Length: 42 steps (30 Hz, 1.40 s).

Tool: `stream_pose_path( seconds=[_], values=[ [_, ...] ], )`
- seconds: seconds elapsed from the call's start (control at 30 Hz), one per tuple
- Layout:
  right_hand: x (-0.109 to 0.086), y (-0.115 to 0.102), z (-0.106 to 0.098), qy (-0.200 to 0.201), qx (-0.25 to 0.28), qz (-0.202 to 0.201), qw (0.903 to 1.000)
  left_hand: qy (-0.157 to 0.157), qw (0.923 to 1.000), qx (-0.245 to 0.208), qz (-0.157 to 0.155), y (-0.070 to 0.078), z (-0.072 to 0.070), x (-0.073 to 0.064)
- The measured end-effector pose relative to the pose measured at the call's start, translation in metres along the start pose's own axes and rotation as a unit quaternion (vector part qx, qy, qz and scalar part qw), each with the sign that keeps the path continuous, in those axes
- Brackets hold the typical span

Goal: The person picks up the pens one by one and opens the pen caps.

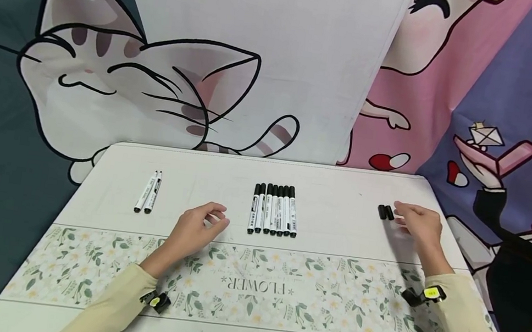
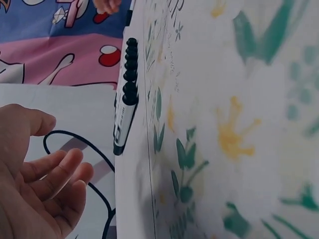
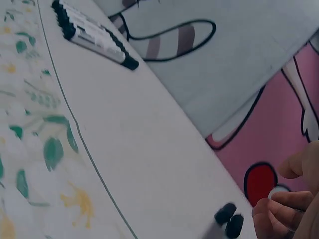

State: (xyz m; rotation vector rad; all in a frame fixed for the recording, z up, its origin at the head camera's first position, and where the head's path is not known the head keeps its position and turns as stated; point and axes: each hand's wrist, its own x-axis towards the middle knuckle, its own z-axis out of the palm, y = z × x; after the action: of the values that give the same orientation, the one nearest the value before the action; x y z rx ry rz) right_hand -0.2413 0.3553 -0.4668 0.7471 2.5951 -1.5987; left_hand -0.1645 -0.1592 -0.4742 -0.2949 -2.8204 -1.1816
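Note:
My left hand (image 1: 201, 225) hovers between two marker groups, fingers loosely bent and holding nothing. To its right, several capped whiteboard markers (image 1: 274, 211) lie side by side, black caps toward the back. On its left are two uncapped markers (image 1: 148, 193), thin dark tips pointing to the back. At the right side, my right hand (image 1: 419, 225) is just beside two black marker caps (image 1: 385, 212), fingertips close to the nearer one. In the right wrist view its thumb stands apart from the fingers (image 3: 284, 211), with the caps (image 3: 229, 219) lying outside its grasp.
A white table (image 1: 334, 180) carries a printed flower band (image 1: 251, 286) along its front half. Behind it hangs a cloth backdrop (image 1: 313, 28) with a cartoon cat and other figures. Both sleeved wrists wear small black cameras (image 1: 157, 301).

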Motion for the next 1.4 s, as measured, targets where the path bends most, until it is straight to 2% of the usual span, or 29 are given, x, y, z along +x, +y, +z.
stream_pose_path(
  seconds=[0.2, 0.33, 0.4, 0.53, 0.67, 0.97, 1.1, 1.23, 1.4],
  values=[
    [-0.034, -0.02, 0.003, 0.002, -0.019, -0.086, 0.9962, -0.016, 0.9998, 0.005, -0.014, 0.006, 0.012, 0.016],
    [-0.054, -0.029, 0.008, -0.007, -0.022, -0.155, 0.9877, -0.026, 0.9994, 0.013, -0.018, 0.008, 0.02, 0.029],
    [-0.063, -0.032, 0.013, -0.011, -0.035, -0.2, 0.9792, -0.029, 0.9991, 0.024, -0.017, 0.007, 0.024, 0.034],
    [-0.079, -0.035, 0.025, -0.004, -0.079, -0.293, 0.9529, -0.029, 0.9987, 0.037, -0.02, 0.006, 0.033, 0.041],
    [-0.092, -0.036, 0.036, 0.001, -0.091, -0.358, 0.9292, -0.03, 0.9982, 0.043, -0.027, 0.004, 0.041, 0.048],
    [-0.115, -0.037, 0.056, -0.003, -0.072, -0.442, 0.8941, -0.04, 0.997, 0.047, -0.047, 0.003, 0.056, 0.063],
    [-0.123, -0.037, 0.064, -0.017, -0.071, -0.464, 0.883, -0.051, 0.996, 0.05, -0.053, 0.001, 0.06, 0.067],
    [-0.128, -0.036, 0.072, -0.034, -0.073, -0.473, 0.8776, -0.06, 0.9957, 0.053, -0.048, 0.001, 0.061, 0.07],
    [-0.131, -0.034, 0.081, -0.05, -0.07, -0.475, 0.876, -0.066, 0.9952, 0.052, -0.05, 0.001, 0.059, 0.069]
  ],
)
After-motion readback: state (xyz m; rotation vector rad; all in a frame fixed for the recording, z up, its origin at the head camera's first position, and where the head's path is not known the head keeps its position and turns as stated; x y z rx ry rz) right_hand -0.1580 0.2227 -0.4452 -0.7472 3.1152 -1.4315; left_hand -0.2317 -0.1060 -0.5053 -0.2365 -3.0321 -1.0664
